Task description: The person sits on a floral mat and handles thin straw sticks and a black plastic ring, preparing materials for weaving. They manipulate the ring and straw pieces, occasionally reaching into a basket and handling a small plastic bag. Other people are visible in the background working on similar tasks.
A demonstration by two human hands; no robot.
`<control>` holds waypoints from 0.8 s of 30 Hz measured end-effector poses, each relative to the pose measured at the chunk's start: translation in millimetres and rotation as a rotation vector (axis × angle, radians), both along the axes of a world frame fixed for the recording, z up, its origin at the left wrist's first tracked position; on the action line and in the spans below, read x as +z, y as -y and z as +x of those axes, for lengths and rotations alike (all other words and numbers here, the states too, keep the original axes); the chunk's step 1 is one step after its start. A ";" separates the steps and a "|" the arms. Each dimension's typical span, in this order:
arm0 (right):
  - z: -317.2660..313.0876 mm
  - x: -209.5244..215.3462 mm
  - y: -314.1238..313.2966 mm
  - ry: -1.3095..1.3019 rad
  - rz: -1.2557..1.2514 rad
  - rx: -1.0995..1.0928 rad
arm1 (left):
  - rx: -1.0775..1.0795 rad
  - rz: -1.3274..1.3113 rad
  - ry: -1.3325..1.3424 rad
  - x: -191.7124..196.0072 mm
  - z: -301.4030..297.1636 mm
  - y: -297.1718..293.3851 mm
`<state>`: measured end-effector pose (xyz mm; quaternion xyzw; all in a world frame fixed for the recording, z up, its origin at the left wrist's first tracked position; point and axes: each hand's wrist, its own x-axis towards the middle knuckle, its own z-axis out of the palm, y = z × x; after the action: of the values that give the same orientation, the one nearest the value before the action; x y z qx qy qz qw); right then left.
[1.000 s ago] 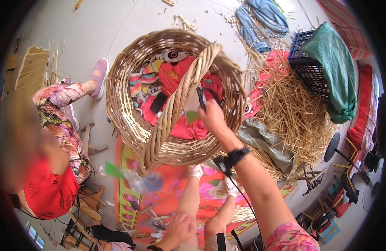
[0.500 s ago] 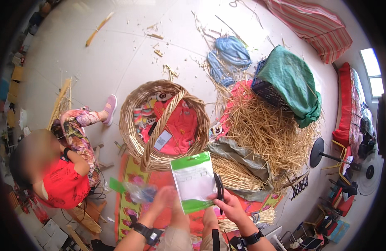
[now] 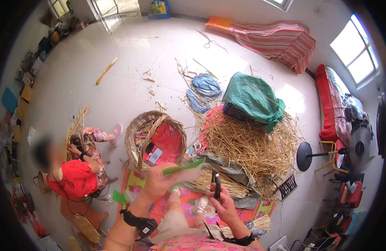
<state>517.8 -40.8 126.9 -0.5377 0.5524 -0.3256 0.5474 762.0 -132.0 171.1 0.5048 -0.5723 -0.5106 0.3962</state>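
My left hand [image 3: 158, 182] is raised in front of the basket, its fingers closed on the edge of a flat white-and-green pouch [image 3: 183, 168], tilted and smeared by motion. Lower right of it, my right hand [image 3: 224, 205] grips a slim black object [image 3: 217, 186] that points upward; its exact kind does not show. A green piece of packaging [image 3: 119, 196] shows to the left of my left forearm. Just beyond my left hand stands a round wicker basket [image 3: 132, 144] with a hooped handle. It holds red cloth [image 3: 167, 140] and a white card-like rectangle [image 3: 156, 155].
A heap of straw [image 3: 247, 146] lies right of the basket beside a dark crate under green cloth [image 3: 253, 98]. Straw bundles [image 3: 220, 182] rest on grey sheeting. On the left sits a person in red [image 3: 78, 178]. A fan [image 3: 360, 146] stands at right.
The pouch has left my right hand and is now in my left, tipped nearly edge-on. My right hand keeps the black object. The view has tilted up, showing more of the room's far side.
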 end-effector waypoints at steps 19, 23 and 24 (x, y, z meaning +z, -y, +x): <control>-56.6 92.3 -41.1 0.774 0.308 -0.269 | -0.214 -1.041 0.796 82.4 -115.1 -98.3; -63.5 78.2 -49.1 0.755 0.347 -0.345 | -0.274 -1.002 0.745 69.6 -123.3 -102.0; -64.3 74.4 -51.1 0.729 0.334 -0.382 | -0.307 -0.938 0.694 74.4 -128.2 -104.8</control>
<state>453.4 10.3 201.3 -0.1802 0.4575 -0.4956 0.7160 633.9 -27.2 245.6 0.3252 -0.8985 -0.0607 0.2886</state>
